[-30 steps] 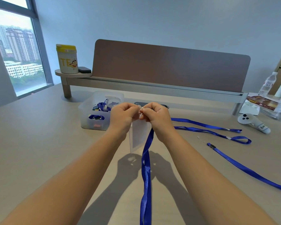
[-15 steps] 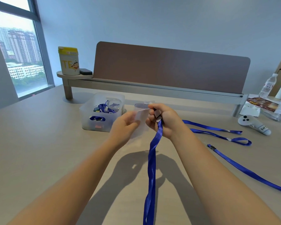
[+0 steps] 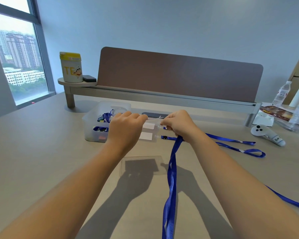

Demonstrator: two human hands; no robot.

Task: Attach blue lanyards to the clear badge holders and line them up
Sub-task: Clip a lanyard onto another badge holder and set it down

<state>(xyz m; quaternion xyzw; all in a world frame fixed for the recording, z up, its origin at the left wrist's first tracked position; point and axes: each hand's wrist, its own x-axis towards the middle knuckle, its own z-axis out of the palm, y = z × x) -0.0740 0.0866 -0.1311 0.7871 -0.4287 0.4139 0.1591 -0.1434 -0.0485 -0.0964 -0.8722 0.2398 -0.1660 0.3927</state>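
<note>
Both hands are raised above the surface (image 3: 41, 161), holding a clear badge holder (image 3: 153, 119) between them, seen nearly edge-on as a thin pale sliver. The left hand (image 3: 126, 130) has its fingers curled over the holder's left end, and the right hand (image 3: 178, 123) pinches the right end while also gripping a blue lanyard (image 3: 172, 169), which hangs down from the fist in a doubled, slightly twisted band. The holder looks like thin, glossy, flexible plastic: light, slippery and easy to crease, so it is best taken by its edges near the slot end, not across the flat window. The lanyard is soft woven ribbon, limp and light, and probably easiest to control close to its clip. Below the hands, two finished holders with white cards (image 3: 147, 131) lie side by side on the surface, a black clip (image 3: 164, 137) at the end of the nearer one. Another clear holder (image 3: 141, 165) lies flat nearer the person. More blue lanyards (image 3: 240, 147) trail to the right, and a translucent plastic bin (image 3: 93, 125) of supplies sits just left of the hands.
</note>
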